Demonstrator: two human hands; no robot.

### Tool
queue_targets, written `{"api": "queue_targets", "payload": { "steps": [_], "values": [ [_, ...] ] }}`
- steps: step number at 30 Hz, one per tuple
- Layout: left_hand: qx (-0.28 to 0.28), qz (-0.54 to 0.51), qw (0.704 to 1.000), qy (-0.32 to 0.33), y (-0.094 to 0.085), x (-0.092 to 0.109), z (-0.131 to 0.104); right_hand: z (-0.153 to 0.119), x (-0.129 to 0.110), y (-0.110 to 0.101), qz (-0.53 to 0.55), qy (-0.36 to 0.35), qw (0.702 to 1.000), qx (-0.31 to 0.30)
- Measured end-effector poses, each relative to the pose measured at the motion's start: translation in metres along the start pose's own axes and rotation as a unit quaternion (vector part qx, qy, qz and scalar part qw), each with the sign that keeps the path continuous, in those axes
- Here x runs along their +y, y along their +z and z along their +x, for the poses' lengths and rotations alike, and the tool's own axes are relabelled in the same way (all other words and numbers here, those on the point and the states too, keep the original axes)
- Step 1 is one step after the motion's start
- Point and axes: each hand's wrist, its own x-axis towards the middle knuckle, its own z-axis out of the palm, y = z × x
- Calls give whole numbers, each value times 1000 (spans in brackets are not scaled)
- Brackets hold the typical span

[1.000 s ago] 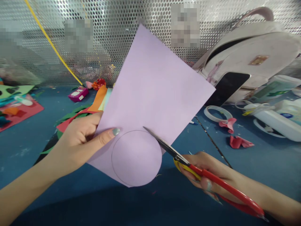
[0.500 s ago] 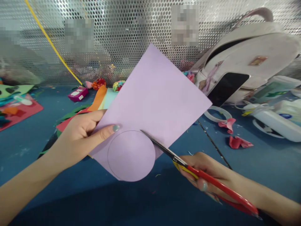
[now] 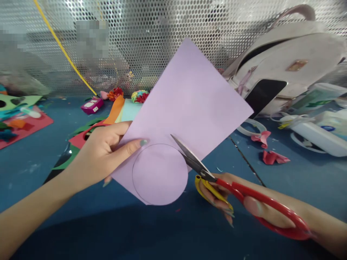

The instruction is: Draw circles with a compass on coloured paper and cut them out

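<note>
**Lilac sheet under the scissors**

The left hand (image 3: 101, 153) pinches a smooth, matte lilac paper (image 3: 187, 108) by its left edge, thumb flat on the face and fingers behind; the sheet is held tilted like a diamond above the blue table (image 3: 40, 173), not resting on it. A thin pencilled circle (image 3: 159, 173) sits at the sheet's lower corner; its lower and right arcs are already cut to a clean curve. The right hand (image 3: 244, 202) grips the scissors (image 3: 217, 180) through their glossy red and yellow plastic loops; the grey steel blades stand parted, biting the paper at the circle's upper right. Behind the sheet lies a fan of flat coloured papers (image 3: 116, 112), orange and pale blue uppermost; to the right, a pale leather-look bag (image 3: 292, 57) leans against the perforated metal screen (image 3: 141, 43); crumpled red scraps (image 3: 272, 157) and a clear tape ring (image 3: 251, 127) lie near it.
</note>
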Motion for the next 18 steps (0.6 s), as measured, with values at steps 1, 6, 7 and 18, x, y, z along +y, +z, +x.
{"api": "queue_targets", "payload": {
  "steps": [1,6,7,18],
  "values": [
    [-1,1,1000,5,1,1,-1,0,-2,1,12,10,1000,7],
    [-13,20,999,26,3,6,-5,4,-14,4,-13,-5,1000,25],
    [-20,19,999,27,4,7,-6,4,-15,5,-28,-12,999,23],
    [-52,1,998,38,4,14,-7,3,-5,13,-47,-54,997,34]
  ]
}}
